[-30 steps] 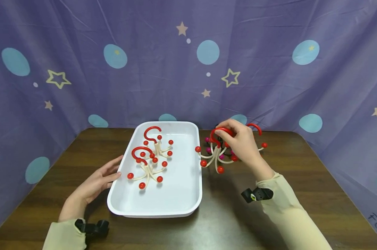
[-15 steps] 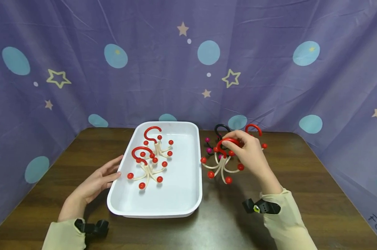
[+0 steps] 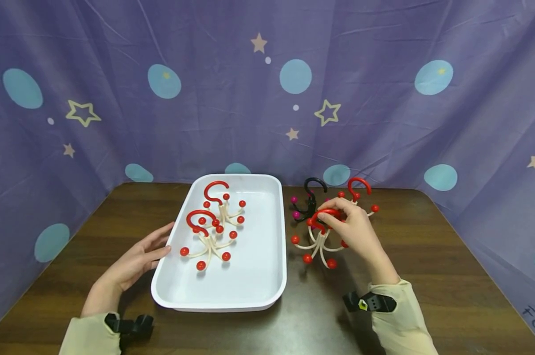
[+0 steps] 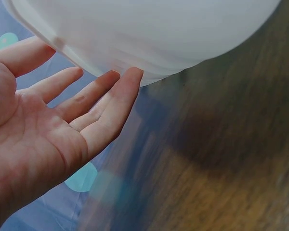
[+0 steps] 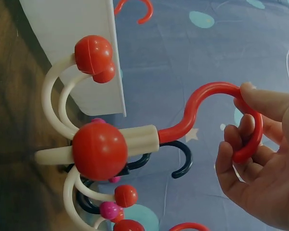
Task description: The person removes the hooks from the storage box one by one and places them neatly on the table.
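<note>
By its red hook, my right hand [image 3: 349, 224] holds a multi-arm hanger [image 3: 321, 244] with cream arms and red ball tips, right of the white tray [image 3: 250, 276]. The right wrist view shows the thumb and curled fingers around the hook of this hanger [image 5: 142, 140]. Whether its lowest balls touch the table cannot be told. My left hand [image 3: 136, 259] rests at the tray's left side, thumb at the rim. In the left wrist view, the loosely bent fingers [image 4: 103, 103] touch the tray's outer wall. Two similar red-hooked hangers [image 3: 210, 240] stand inside the tray.
Behind the right hand stands a black hanger [image 3: 312, 203] with magenta balls, partly hidden. Another red-hooked hanger [image 3: 359, 185] is beside it at the back right. The brown wooden table [image 3: 427, 276] meets a purple patterned curtain [image 3: 232, 98] at the back.
My right hand has moved the held hanger rightward and down, toward the table's front, uncovering more of the black hanger and the red-hooked one behind. The left hand and tray stay put.
</note>
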`<state>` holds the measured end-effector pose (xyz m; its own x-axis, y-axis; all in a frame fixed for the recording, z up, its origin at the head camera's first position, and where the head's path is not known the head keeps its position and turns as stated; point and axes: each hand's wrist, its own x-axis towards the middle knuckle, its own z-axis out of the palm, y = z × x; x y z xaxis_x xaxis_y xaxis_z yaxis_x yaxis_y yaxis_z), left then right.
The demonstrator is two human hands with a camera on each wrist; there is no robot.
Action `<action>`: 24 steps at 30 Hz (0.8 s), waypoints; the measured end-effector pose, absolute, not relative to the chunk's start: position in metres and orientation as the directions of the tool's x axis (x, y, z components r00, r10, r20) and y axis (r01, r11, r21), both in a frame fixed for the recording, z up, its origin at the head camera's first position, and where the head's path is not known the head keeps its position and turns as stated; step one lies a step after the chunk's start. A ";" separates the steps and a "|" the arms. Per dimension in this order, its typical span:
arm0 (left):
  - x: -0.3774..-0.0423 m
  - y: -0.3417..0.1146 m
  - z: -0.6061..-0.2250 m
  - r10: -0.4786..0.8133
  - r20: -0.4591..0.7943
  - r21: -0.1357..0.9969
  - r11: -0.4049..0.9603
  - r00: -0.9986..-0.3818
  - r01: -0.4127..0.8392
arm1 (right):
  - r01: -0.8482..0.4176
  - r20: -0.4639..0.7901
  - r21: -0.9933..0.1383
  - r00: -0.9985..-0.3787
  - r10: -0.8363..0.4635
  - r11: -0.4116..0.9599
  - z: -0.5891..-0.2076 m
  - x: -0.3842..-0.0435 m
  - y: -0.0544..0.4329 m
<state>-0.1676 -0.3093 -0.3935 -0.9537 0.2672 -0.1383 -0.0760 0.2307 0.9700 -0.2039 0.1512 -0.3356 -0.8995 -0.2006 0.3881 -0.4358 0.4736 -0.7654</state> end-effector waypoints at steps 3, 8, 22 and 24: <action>-0.167 -0.310 -0.395 0.268 -0.144 0.969 0.233 -0.953 -0.081 | -0.428 0.374 -0.779 -0.904 -0.208 0.459 -0.338 -0.205 0.150; -0.167 -0.311 -0.396 0.276 -0.146 0.970 0.230 -0.950 -0.082 | -0.432 0.366 -0.798 -0.902 -0.231 0.420 -0.333 -0.201 0.144; -0.169 -0.310 -0.395 0.274 -0.142 0.970 0.231 -0.951 -0.078 | -0.406 0.349 -0.871 -0.908 -0.234 0.276 -0.350 -0.216 0.148; -0.168 -0.310 -0.395 0.272 -0.140 0.970 0.229 -0.952 -0.078 | -0.403 0.348 -0.876 -0.909 -0.229 0.266 -0.357 -0.220 0.149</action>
<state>-0.1684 -0.3100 -0.3949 -0.9521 0.2718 -0.1404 -0.0777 0.2290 0.9703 -0.2204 0.1488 -0.3568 -0.9090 -0.2291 0.3482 -0.4026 0.2658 -0.8760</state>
